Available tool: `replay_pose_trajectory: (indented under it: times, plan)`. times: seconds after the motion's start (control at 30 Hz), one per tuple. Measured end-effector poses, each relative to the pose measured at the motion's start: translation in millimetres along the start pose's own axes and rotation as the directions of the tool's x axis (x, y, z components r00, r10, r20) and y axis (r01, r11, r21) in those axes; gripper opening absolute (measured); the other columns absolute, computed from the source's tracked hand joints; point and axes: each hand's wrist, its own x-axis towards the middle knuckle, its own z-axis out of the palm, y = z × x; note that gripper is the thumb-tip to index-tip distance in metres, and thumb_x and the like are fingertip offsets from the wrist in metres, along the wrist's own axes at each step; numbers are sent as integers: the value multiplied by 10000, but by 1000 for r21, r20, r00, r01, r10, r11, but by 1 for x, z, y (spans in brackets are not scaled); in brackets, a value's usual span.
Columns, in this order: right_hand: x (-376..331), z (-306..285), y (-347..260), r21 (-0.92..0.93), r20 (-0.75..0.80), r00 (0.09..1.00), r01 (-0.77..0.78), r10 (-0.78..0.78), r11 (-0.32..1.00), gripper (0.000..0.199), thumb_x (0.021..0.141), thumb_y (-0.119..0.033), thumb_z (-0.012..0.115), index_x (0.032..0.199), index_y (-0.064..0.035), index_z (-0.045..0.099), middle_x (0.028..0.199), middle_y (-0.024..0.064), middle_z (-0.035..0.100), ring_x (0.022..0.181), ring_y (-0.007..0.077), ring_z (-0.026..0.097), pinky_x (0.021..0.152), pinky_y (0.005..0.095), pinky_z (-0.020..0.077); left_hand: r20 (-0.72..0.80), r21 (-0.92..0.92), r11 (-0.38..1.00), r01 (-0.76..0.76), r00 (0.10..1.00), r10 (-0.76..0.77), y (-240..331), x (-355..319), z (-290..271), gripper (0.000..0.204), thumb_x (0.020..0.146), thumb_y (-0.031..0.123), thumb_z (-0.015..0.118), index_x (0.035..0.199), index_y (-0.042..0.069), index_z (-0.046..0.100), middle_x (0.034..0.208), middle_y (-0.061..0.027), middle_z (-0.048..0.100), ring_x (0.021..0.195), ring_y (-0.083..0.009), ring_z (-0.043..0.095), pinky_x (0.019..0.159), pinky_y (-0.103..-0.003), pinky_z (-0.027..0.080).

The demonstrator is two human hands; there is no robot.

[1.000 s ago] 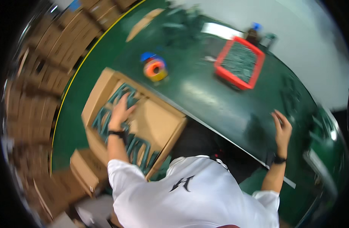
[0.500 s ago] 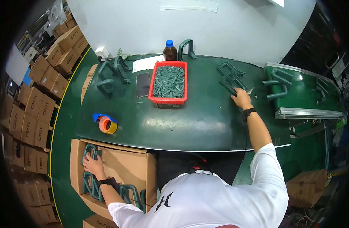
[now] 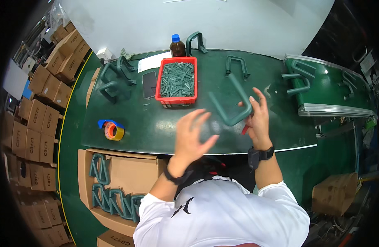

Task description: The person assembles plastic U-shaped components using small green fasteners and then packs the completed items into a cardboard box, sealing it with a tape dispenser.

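Note:
A green U-shaped handle is held up over the table in my right hand, gripped near one of its bends. A small red thing shows below the fingers; I cannot make out what it is. My left hand is empty, its fingers spread, to the left of the handle and apart from it. Another green handle stands on the table beyond. At lower left, several green handles lie in rows in an open cardboard box.
A red bin full of small green pieces stands mid-table, by a phone and a blue-capped brown bottle. Tape in a blue dispenser lies at left. More handles stand behind it; others rest on a conveyor at right.
My right hand has lifted a handle off the table and brought it nearer. My left hand has let go of a handle in the box and come up over the table's front edge.

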Motion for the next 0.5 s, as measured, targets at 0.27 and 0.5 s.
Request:
replay_pose_trajectory:
  times: [0.27, 0.5]
  plan:
    - [-24, -30, -13, -228, 238, 969, 125, -69, 966, 287, 1039, -194, 517, 1293, -69, 563, 876, 63, 702, 519, 13, 402, 443, 193, 288, 36, -255, 954, -159, 984, 174, 4, -8, 48, 243, 872, 167, 675, 1021, -17, 619, 851, -124, 617, 746, -278, 571, 753, -393, 465]
    - [-32, -67, 9, -414, 773, 627, 612, -95, 674, 427, 873, -264, 664, 1193, 19, 678, 943, 110, 746, 570, 127, 555, 530, 259, 409, 517, -844, -228, 485, 849, -107, -15, -45, 28, 276, 1024, 240, 560, 1144, -6, 592, 809, -44, 575, 773, -144, 569, 720, -278, 459]
